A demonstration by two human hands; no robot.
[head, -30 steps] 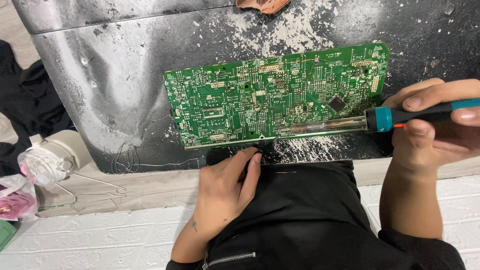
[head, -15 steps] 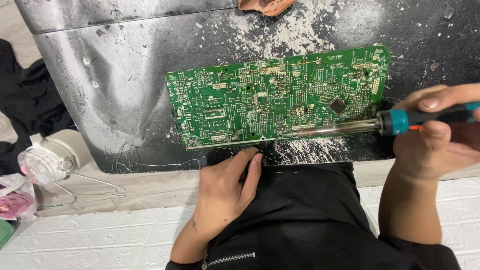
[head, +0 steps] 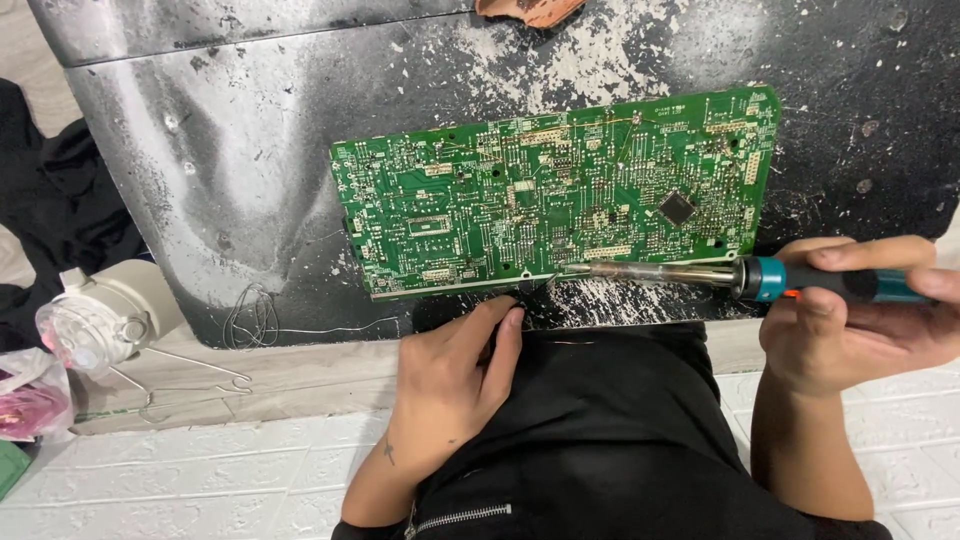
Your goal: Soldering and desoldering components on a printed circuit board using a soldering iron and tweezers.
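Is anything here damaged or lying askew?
Yes. The dark work mat is worn, with white flecks and scorched patches, and the green circuit board lies slightly tilted on it. A tangle of thin wire sits at the mat's edge.

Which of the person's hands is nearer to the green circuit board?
Left. The left hand rests just below the circuit board, fingertips almost at its lower edge. The right hand sits off past its lower right corner, holding the soldering iron.

A makeshift electronics repair spot: a scorched, solder-flecked work board point(head: 250, 180), circuit board point(head: 560, 195) and soldering iron point(head: 740, 276).
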